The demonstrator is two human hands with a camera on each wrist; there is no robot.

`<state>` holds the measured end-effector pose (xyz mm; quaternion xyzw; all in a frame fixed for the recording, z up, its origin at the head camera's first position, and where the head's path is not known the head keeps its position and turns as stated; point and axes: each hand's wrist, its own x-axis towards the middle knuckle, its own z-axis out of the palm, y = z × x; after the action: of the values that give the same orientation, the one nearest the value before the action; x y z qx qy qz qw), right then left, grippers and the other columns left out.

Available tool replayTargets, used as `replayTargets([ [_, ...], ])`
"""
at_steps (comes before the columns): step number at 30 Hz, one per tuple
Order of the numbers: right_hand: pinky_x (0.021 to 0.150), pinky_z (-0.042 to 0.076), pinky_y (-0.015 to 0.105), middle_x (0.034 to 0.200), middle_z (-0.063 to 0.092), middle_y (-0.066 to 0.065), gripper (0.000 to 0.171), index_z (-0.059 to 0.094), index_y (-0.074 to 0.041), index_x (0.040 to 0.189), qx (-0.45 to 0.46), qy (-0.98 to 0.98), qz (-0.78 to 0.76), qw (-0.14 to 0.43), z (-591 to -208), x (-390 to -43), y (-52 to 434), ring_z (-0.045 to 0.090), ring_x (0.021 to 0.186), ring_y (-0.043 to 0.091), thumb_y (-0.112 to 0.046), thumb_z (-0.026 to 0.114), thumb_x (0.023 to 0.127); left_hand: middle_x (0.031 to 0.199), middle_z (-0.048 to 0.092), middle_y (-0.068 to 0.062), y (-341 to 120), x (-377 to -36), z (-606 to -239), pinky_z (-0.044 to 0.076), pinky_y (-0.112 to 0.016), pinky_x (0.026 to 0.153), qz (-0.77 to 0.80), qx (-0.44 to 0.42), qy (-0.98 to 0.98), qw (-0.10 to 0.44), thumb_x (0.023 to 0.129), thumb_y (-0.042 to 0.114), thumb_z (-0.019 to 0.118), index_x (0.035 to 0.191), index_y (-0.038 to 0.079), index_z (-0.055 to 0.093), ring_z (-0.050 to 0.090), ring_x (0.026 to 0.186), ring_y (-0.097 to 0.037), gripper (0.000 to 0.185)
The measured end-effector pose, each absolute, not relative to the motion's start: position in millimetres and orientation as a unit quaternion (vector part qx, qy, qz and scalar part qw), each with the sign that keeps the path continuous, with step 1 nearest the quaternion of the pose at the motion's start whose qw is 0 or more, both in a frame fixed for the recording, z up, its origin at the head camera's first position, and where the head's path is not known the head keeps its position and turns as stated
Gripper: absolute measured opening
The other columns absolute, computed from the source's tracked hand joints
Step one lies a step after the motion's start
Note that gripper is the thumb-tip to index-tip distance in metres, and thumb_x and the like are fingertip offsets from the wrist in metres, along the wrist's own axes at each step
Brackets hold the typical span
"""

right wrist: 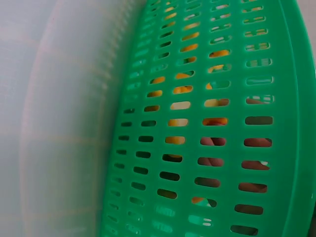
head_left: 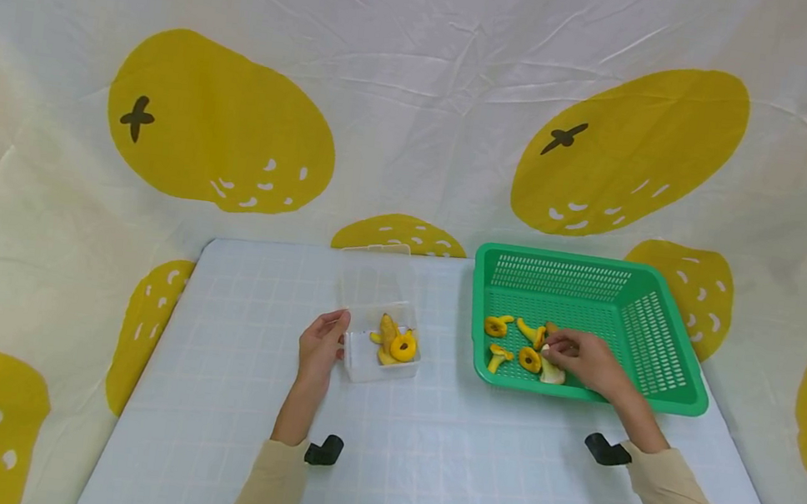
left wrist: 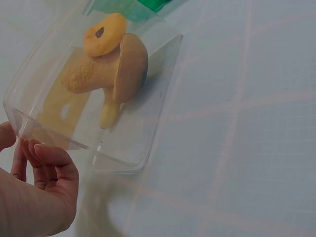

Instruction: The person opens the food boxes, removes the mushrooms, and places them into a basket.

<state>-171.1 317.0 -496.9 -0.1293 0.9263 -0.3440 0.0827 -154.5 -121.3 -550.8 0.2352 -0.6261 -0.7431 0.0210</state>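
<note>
Soft, diffuse light; faint shadows (head_left: 603,499) on the tablecloth (head_left: 451,476); left wrist view dim.

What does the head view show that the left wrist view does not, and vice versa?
Only the head view shows the right hand pinching a pale mushroom in the green basket, the yellow mushrooms near it, and both sleeves.

Only the left wrist view shows the broad cap of the tan mushroom in profile.

Both show the clear box, the left hand holding its edge, the round yellow cap with a dark centre, and the checked cloth; green at the left wrist view's top edge may be the basket.
</note>
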Motion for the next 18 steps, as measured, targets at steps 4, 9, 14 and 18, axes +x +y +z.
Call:
replayTargets([
  [4, 0.076, 0.058, 0.036, 0.100, 0.073, 0.016, 0.025, 0.068, 0.009, 0.116, -0.131, 0.926, -0.348, 0.067, -496, -170, 315, 0.071, 0.091, 0.031, -0.009, 0.069, 0.099, 0.102, 0.066, -0.008, -121, -154, -550, 0.042, -0.018, 0.053, -0.745, 0.233, -0.625, 0.022, 0.096, 0.032, 0.075, 0.121, 0.005, 0.069, 0.053, 0.073, -0.011, 0.038],
  [9, 0.081, 0.059, 0.040, 0.105, 0.073, 0.020, 0.026, 0.067, 0.010, 0.119, -0.133, 0.920, -0.365, 0.043, -495, -169, 309, 0.071, 0.098, 0.037, -0.009, 0.067, 0.100, 0.104, 0.065, -0.008, -121, -153, -549, 0.043, -0.018, 0.053, -0.741, 0.234, -0.629, 0.023, 0.097, 0.032, 0.074, 0.120, 0.008, 0.069, 0.053, 0.074, -0.011, 0.034],
  [14, 0.082, 0.059, 0.045, 0.107, 0.073, 0.019, 0.024, 0.068, 0.006, 0.119, -0.127, 0.920, -0.369, 0.021, -492, -168, 302, 0.072, 0.097, 0.036, -0.010, 0.066, 0.101, 0.113, 0.064, -0.017, -121, -153, -549, 0.044, -0.018, 0.054, -0.737, 0.236, -0.633, 0.020, 0.098, 0.032, 0.073, 0.121, 0.009, 0.069, 0.054, 0.075, -0.013, 0.033],
  [18, 0.086, 0.057, 0.051, 0.111, 0.072, 0.020, 0.024, 0.067, 0.004, 0.122, -0.127, 0.914, -0.386, 0.013, -490, -170, 294, 0.071, 0.100, 0.037, -0.012, 0.063, 0.104, 0.116, 0.064, -0.019, -121, -153, -550, 0.044, -0.018, 0.054, -0.736, 0.236, -0.634, 0.019, 0.098, 0.033, 0.073, 0.122, 0.010, 0.069, 0.054, 0.076, -0.013, 0.034],
])
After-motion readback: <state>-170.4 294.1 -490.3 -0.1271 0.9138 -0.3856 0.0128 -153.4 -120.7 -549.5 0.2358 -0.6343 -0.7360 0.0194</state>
